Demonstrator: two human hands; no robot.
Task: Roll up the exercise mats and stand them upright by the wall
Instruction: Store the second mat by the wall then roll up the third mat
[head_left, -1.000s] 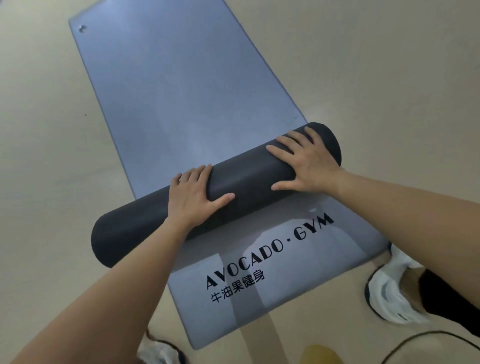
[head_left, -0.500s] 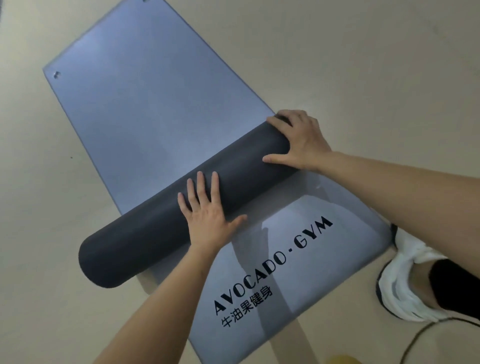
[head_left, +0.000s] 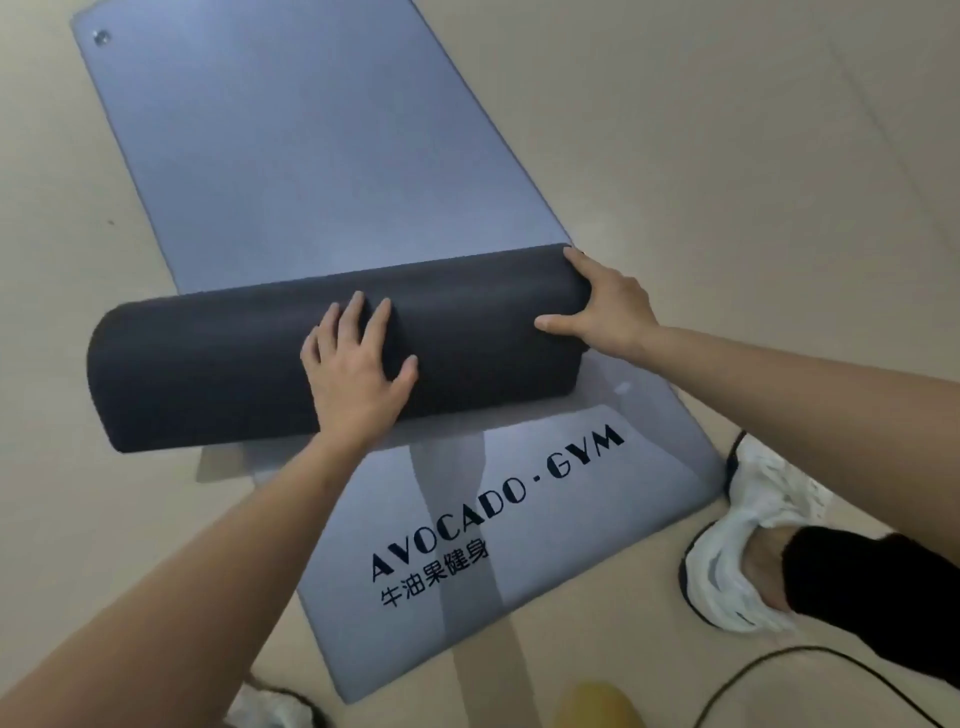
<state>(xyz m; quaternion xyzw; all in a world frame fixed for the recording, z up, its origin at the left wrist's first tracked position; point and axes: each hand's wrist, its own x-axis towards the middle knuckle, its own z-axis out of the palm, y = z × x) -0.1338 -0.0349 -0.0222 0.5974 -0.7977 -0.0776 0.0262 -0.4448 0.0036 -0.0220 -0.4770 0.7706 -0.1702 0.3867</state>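
Grey roll pinned crosswise on a blue-grey mat

Yellow, blurred and cut off by the bottom edge, a small object (head_left: 592, 706) cannot be made out. Beside it a thin black cable (head_left: 779, 660) curves over the beige floor (head_left: 727, 156). A white shoe (head_left: 748, 530) under a black trouser leg (head_left: 872, 597) stands just off the mat's near right corner, and a second white shoe (head_left: 265, 709) peeks in at the lower left.

The blue-grey mat (head_left: 311, 156) lies flat on the floor, its near end printed with "AVOCADO · GYM" lettering (head_left: 498, 499) above a line of Chinese characters. Across its middle lies the dark grey roll (head_left: 208, 379), its left end jutting past the mat's edge.

The left hand (head_left: 358, 374) presses palm-down on the roll's centre, fingers straight and spread, gripping nothing. The right hand (head_left: 608, 306) rests over the roll's right end, fingers laid across the top and thumb stretched along the near side.

Beyond the roll the mat runs flat, with a small metal eyelet (head_left: 101, 37) in its far left corner.
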